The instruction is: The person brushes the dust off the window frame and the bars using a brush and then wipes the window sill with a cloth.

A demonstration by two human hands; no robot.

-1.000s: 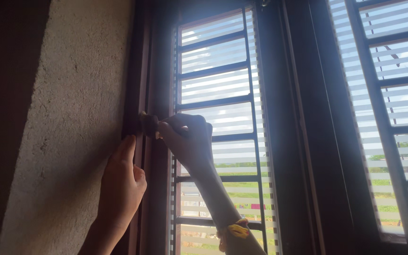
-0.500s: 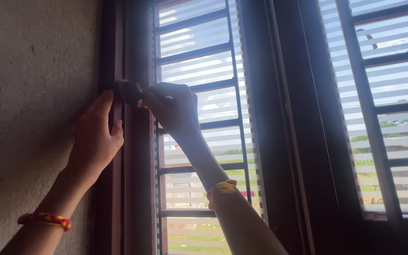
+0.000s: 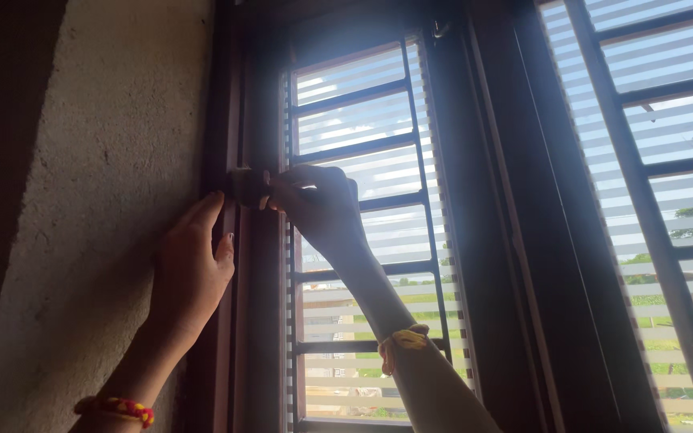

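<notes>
What moved: the right hand (image 3: pixel 318 210) and the small dark brush (image 3: pixel 248 186) sit a bit lower and more to the right in the picture than half a second ago; the left hand (image 3: pixel 190 269) came down too, and its red and yellow wristband (image 3: pixel 118 409) now shows near the bottom edge
Right hand: its fingers are curled shut round the back end of the brush; the handle is hidden inside the fist
Brush: it pokes out to the left of the right fingers, lying flat, long way left to right; its tip touches the dark wooden window frame (image 3: pixel 244 265) near the rough wall (image 3: pixel 98 208)
Which way: the frame post runs up and down, so the brush lies across it, not along it
Left hand: open and flat, fingers up, resting on the edge of the frame just below and left of the brush tip; it holds nothing
Nearer hand: the left fingertips are just beside the brush tip, but only the right hand grips the brush
Right wrist: a yellow band (image 3: pixel 404 343) is tied round it, lower down the arm
Behind the hands: striped glass (image 3: pixel 358 120) with dark bars (image 3: pixel 419 160) across it, bright sky and green ground outside
Hard to see: the brush hairs are too dark to tell apart from the frame
</notes>
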